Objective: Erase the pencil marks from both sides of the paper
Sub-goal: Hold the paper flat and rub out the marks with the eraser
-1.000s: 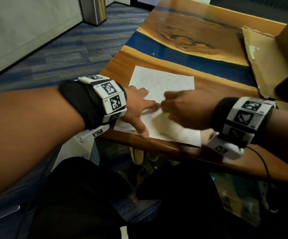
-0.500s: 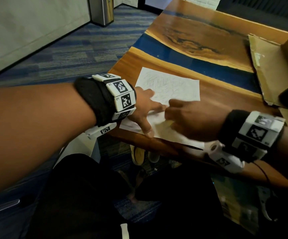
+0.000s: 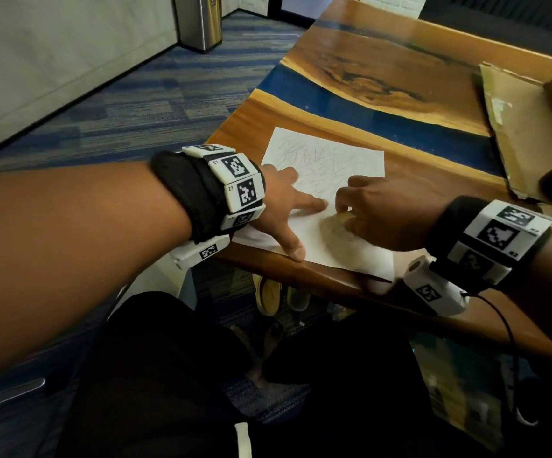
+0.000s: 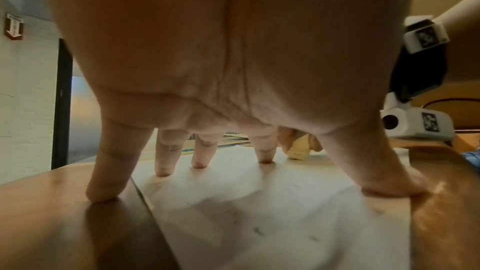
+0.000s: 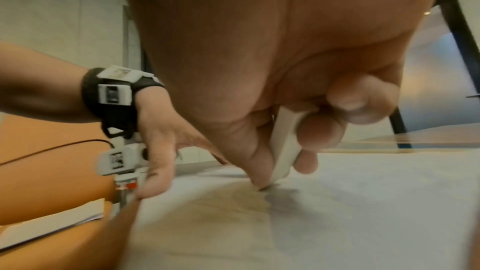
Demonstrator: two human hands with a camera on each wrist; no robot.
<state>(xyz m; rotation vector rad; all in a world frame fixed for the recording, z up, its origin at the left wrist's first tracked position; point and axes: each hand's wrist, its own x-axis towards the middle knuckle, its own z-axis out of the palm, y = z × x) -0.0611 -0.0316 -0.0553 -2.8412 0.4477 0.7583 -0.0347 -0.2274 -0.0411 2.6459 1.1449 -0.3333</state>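
A white sheet of paper (image 3: 327, 166) lies near the front edge of the wooden table (image 3: 433, 180), with grey pencil scribbles on its far half. My left hand (image 3: 287, 206) spreads its straight fingers on the paper's left part and presses it down; the fingertips (image 4: 198, 164) touch the sheet (image 4: 259, 213). My right hand (image 3: 377, 209) pinches a white eraser (image 5: 283, 147) between thumb and fingers, its lower tip on the paper (image 5: 337, 202). In the left wrist view the eraser (image 4: 298, 149) shows beyond the fingers. A rubbed, smudged patch (image 3: 340, 236) lies under the right hand.
A flattened cardboard box (image 3: 512, 127) lies at the table's right, past a blue resin strip (image 3: 367, 117). A metal bin (image 3: 198, 21) stands on the carpet at the far left. My legs and shoes (image 3: 268, 295) are under the table's front edge.
The right hand with the eraser has slid back and forth over the near part of the sheet. The left hand has stayed pressing on the paper. The head view has shifted slightly.
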